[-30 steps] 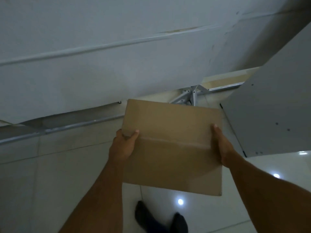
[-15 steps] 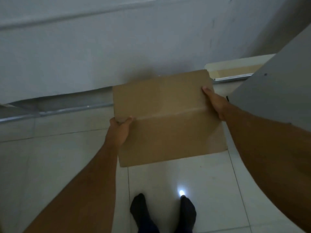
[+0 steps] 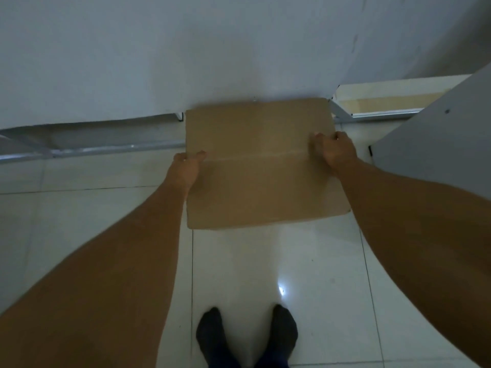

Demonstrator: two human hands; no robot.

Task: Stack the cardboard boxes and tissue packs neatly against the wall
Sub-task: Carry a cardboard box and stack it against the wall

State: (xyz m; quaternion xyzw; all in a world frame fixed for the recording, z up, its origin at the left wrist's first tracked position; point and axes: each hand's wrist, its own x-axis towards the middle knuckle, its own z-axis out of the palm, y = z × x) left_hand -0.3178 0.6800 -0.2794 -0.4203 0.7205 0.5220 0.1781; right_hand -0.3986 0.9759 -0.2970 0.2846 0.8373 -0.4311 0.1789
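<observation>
The wall point(image 3: 186, 62) fills the view ahead, with pale floor tiles point(image 3: 318, 261) below it. I hold one flattened cardboard box point(image 3: 260, 166) low over the tiles, its far edge at the wall's foot; I cannot tell whether it touches. My left hand point(image 3: 186, 166) pinches the left edge, thumb on top. My right hand point(image 3: 336, 151) curls over the right edge. I judge this piece nearly placed but not released. No stack or tissue packs show, so most seems left.

Bare forearms point(image 3: 148, 256), dark socks point(image 3: 212, 333) on both feet, bluish cloth point(image 3: 268, 363) at the ankles
</observation>
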